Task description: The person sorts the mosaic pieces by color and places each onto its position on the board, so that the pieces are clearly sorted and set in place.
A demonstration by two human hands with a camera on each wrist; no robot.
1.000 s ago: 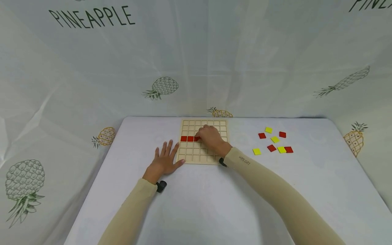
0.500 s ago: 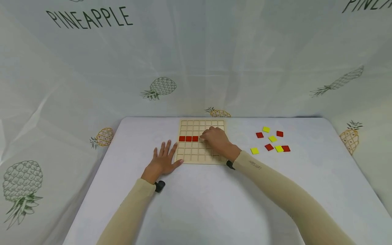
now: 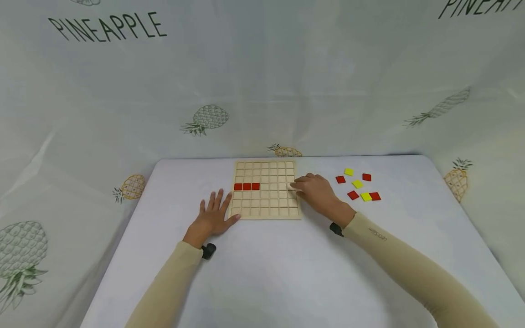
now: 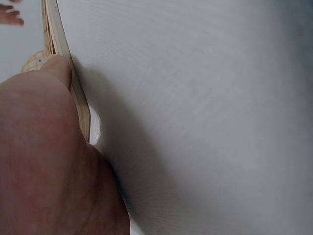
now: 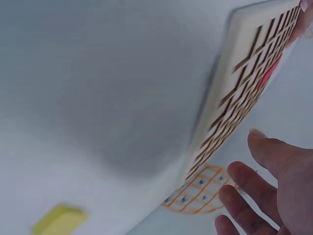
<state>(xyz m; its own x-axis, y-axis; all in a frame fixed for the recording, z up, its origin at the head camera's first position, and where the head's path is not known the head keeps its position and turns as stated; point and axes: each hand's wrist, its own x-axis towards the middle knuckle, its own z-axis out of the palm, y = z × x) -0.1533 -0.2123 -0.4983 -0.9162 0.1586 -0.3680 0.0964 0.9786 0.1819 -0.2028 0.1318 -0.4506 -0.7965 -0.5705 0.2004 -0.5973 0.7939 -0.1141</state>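
Observation:
A light wooden grid board [image 3: 268, 212] lies flat at the far middle of the table. Three red square tiles [image 3: 246, 187] sit side by side in its left cells, in one row. My left hand [image 3: 211, 221] rests flat with fingers spread at the board's left edge, its thumb [image 4: 58, 68] touching the near left corner. Over the right edge hovers my right hand [image 3: 320, 193]; in the right wrist view its fingers [image 5: 249, 210] and thumb are apart and hold nothing. A yellow tile [image 5: 61, 219] lies below it there; in the head view that tile seems hidden behind the hand.
Several loose tiles, red [image 3: 353, 195] and yellow [image 3: 357, 184], lie scattered on the table right of the board; one yellow tile [image 3: 366, 197] touches or overlaps a red one [image 3: 375, 196]. A pineapple-print curtain [image 3: 262, 91] hangs behind the white table [image 3: 262, 282].
My right hand has let go of the third red tile, now in its cell, and moved right across the board to its right edge. The left hand stays put. The head view shifted slightly.

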